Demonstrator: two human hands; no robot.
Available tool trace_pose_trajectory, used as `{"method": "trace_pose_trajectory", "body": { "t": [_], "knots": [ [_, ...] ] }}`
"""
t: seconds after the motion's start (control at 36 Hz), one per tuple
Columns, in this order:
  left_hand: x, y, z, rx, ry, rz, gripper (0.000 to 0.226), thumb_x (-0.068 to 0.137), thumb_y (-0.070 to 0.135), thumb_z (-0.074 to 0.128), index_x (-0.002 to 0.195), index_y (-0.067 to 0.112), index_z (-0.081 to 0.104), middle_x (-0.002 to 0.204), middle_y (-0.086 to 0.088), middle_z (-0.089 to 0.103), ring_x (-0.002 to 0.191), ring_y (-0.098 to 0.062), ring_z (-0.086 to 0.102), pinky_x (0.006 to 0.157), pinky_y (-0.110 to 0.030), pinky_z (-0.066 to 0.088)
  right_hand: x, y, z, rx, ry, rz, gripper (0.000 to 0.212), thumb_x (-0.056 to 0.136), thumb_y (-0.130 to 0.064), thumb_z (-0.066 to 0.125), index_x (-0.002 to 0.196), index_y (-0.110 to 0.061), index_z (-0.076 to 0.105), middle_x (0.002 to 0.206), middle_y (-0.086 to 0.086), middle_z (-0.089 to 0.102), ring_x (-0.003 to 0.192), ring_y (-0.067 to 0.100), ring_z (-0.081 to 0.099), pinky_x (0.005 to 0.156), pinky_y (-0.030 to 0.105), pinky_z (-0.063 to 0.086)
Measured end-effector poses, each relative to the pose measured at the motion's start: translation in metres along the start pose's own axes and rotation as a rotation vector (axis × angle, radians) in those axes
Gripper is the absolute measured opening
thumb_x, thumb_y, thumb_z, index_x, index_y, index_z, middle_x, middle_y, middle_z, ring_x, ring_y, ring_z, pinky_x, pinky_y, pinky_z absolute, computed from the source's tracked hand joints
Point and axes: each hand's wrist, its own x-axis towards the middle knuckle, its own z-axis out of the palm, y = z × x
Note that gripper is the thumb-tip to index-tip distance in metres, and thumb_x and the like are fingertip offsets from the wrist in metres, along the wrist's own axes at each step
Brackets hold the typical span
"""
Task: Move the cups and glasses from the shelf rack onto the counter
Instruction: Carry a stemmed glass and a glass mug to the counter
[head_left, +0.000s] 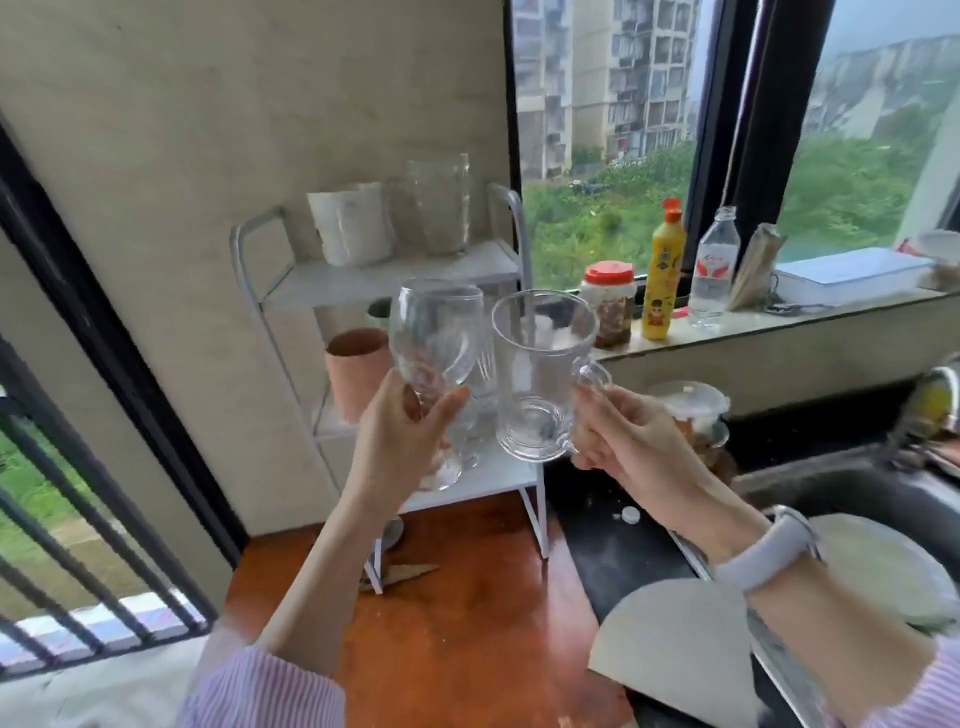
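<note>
The left hand (402, 436) pinches a wine glass (434, 340) by its stem and the right hand (631, 441) pinches a mug (543, 374) by its handle, both up by the rack (384, 280), so they might bump and crack.

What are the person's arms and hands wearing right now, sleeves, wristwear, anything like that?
Both arms wear pink-and-white pinstriped sleeves pushed up, leaving the forearms bare. The left hand is bare, no rings visible. The right hand is bare too, with a pale lavender-grey smartwatch band on that wrist.
</note>
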Motion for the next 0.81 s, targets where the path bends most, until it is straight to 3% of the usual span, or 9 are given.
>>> {"method": "trace_pose_trajectory", "body": {
  "t": [0.11,0.17,0.28,0.36,0.42,0.47,0.53,0.67,0.81],
  "knots": [
    [-0.038,0.008,0.055,0.01,-0.097,-0.043,0.018,0.083,0.032,0.065,0.085,0.019,0.052,0.065,0.003,0.06,0.045,-0.001,0.058,0.045,-0.01,0.042,-0.052,0.022,-0.044,-0.109,0.181,0.008,0.045,0.087,-0.035,0.054,0.045,-0.023,0.042,0.042,-0.009,0.035,0.045,0.013,0.029,0.06,0.022,0.033],
    [-0.06,0.017,0.089,-0.018,-0.156,-0.047,0.017,0.084,0.028,0.065,0.084,0.015,0.054,0.062,0.005,0.06,0.045,-0.001,0.058,0.045,-0.01,0.042,-0.086,0.029,-0.071,-0.178,0.283,0.021,0.048,0.09,-0.027,0.053,0.043,-0.023,0.042,0.04,-0.007,0.036,0.042,0.011,0.032,0.052,0.021,0.032],
    [-0.111,0.04,0.17,-0.111,-0.282,-0.082,0.011,0.085,0.021,0.064,0.086,0.014,0.055,0.069,-0.002,0.061,0.059,-0.014,0.06,0.059,-0.025,0.048,-0.166,0.031,-0.133,-0.266,0.441,0.067,0.053,0.09,-0.019,0.053,0.04,-0.024,0.039,0.036,-0.009,0.034,0.038,0.003,0.029,0.042,0.015,0.027],
    [-0.153,0.06,0.236,-0.208,-0.398,-0.147,0.011,0.083,0.024,0.065,0.085,0.017,0.056,0.07,-0.006,0.062,0.056,-0.009,0.06,0.057,-0.022,0.05,-0.232,0.027,-0.181,-0.378,0.539,0.142,0.057,0.091,-0.017,0.053,0.037,-0.024,0.035,0.035,-0.011,0.029,0.041,0.004,0.027,0.049,0.032,0.033],
    [-0.181,0.076,0.281,-0.255,-0.49,-0.169,0.011,0.082,0.025,0.067,0.083,0.02,0.056,0.072,-0.007,0.064,0.059,-0.013,0.06,0.06,-0.03,0.051,-0.278,0.024,-0.214,-0.43,0.669,0.185,0.053,0.09,-0.017,0.055,0.04,-0.021,0.036,0.039,-0.012,0.03,0.048,0.009,0.03,0.06,0.044,0.033],
    [-0.208,0.094,0.324,-0.299,-0.577,-0.166,0.013,0.08,0.025,0.07,0.081,0.023,0.056,0.068,-0.002,0.063,0.059,-0.014,0.059,0.059,-0.033,0.049,-0.324,0.019,-0.243,-0.453,0.777,0.223,0.045,0.09,-0.02,0.055,0.048,-0.009,0.042,0.048,-0.008,0.03,0.051,0.011,0.03,0.053,0.033,0.029],
    [-0.233,0.113,0.363,-0.332,-0.664,-0.162,0.015,0.078,0.027,0.071,0.079,0.028,0.057,0.065,0.0,0.063,0.06,-0.015,0.06,0.061,-0.035,0.048,-0.367,0.013,-0.268,-0.527,0.86,0.266,0.043,0.091,-0.022,0.054,0.052,-0.011,0.038,0.05,-0.003,0.031,0.048,0.006,0.029,0.049,0.022,0.027],
    [-0.289,0.168,0.448,-0.407,-0.904,-0.125,0.017,0.077,0.033,0.072,0.08,0.023,0.059,0.062,0.005,0.066,0.058,-0.006,0.062,0.058,-0.019,0.046,-0.458,-0.004,-0.316,-0.575,1.142,0.348,0.044,0.09,-0.016,0.054,0.051,-0.012,0.034,0.048,0.003,0.031,0.047,0.01,0.029,0.05,0.03,0.024],
    [-0.333,0.224,0.527,-0.454,-1.107,-0.12,0.017,0.075,0.03,0.074,0.081,0.027,0.059,0.067,0.004,0.068,0.068,-0.02,0.068,0.069,-0.037,0.054,-0.529,-0.017,-0.362,-0.592,1.407,0.405,0.045,0.091,-0.013,0.053,0.052,-0.018,0.031,0.05,-0.001,0.031,0.047,0.006,0.028,0.05,0.025,0.028]
  ]
}}
